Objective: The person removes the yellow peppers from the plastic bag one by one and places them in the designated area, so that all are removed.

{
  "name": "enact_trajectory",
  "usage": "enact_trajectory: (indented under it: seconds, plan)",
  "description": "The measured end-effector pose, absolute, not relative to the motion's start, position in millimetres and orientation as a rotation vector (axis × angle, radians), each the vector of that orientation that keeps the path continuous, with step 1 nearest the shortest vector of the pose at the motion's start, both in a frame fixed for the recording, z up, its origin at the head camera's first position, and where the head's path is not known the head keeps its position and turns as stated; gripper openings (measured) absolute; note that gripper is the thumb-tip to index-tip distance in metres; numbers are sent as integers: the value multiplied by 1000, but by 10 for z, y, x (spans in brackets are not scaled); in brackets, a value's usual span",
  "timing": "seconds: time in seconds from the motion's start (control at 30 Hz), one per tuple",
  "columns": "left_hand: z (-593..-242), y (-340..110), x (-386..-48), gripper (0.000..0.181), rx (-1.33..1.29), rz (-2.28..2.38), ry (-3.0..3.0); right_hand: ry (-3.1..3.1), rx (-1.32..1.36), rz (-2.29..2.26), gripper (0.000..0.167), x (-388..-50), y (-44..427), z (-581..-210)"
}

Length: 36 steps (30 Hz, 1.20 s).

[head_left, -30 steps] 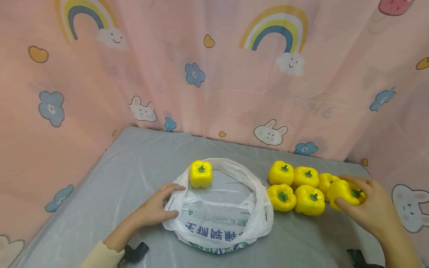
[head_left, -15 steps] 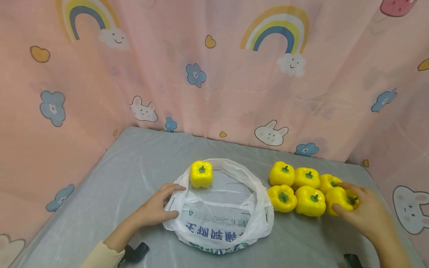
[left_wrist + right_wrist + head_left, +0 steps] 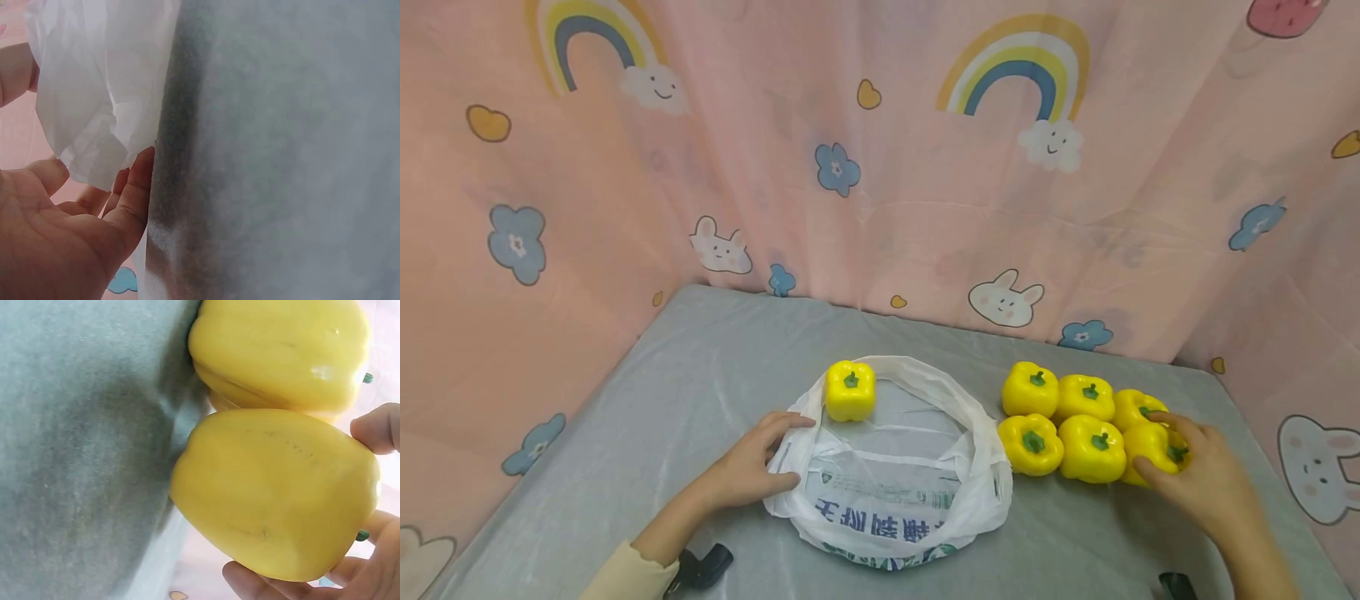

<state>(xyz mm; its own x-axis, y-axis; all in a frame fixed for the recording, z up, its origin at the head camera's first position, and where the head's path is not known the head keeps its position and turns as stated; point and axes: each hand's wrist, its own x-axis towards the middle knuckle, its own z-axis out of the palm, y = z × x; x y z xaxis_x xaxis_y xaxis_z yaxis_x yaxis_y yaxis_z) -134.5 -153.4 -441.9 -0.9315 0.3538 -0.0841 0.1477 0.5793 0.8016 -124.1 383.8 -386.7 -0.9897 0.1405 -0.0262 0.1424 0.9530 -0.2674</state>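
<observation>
My right hand point(image 3: 1206, 479) holds a yellow bell pepper point(image 3: 1152, 450) by its top, at the right end of a group of peppers. In the right wrist view the thumb and fingers span the held pepper point(image 3: 275, 494), which leans close against a neighbouring pepper point(image 3: 281, 350). My left hand point(image 3: 748, 462) touches the left side of a white plastic bag point(image 3: 992, 492), thumb and fingers spread apart. In the left wrist view relaxed fingers lie against the bag point(image 3: 106, 87). The bag's mouth is spread wide, and one pepper point(image 3: 850, 392) sits at its back left rim.
Several yellow peppers point(image 3: 1092, 450) stand in two rows right of the bag, the nearest almost touching it. The grey covered table point(image 3: 730, 350) meets a pink patterned curtain point(image 3: 895, 233) behind. Dark wrist-mounted pieces point(image 3: 703, 567) show below the hands.
My right hand has moved left and slightly down, bringing the held pepper into the right end of the front row. The left hand and bag have stayed put.
</observation>
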Motion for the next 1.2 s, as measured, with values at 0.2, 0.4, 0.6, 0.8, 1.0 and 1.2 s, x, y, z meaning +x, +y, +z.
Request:
enact_trajectory:
  seconds: [0.2, 0.4, 0.6, 0.8, 1.0, 1.2]
  plan:
    - [-4406, -1543, -1335, 60, 430, 1280, 2576, 3138, 204, -466, 72, -1224, 3837, -3920]
    - [-4409, -1551, -1328, 60, 445, 1280, 2584, 3151, 197, -472, 72, -1215, 3822, -3962]
    - [-4408, -1546, -1327, 60, 433, 1285, 2583, 3111, 238, -471, 74, -1223, 3791, -3971]
    - [-4413, -1545, -1327, 60, 433, 1289, 2583, 3078, 255, -441, 75, -1217, 3774, -3951]
    - [-4421, -1541, -1326, 60, 430, 1281, 2584, 3065, 222, -448, 75, -1209, 3783, -3926]
    - [-4420, -1544, -1327, 60, 443, 1282, 2584, 3031, 213, -465, 77, -1208, 3804, -3893]
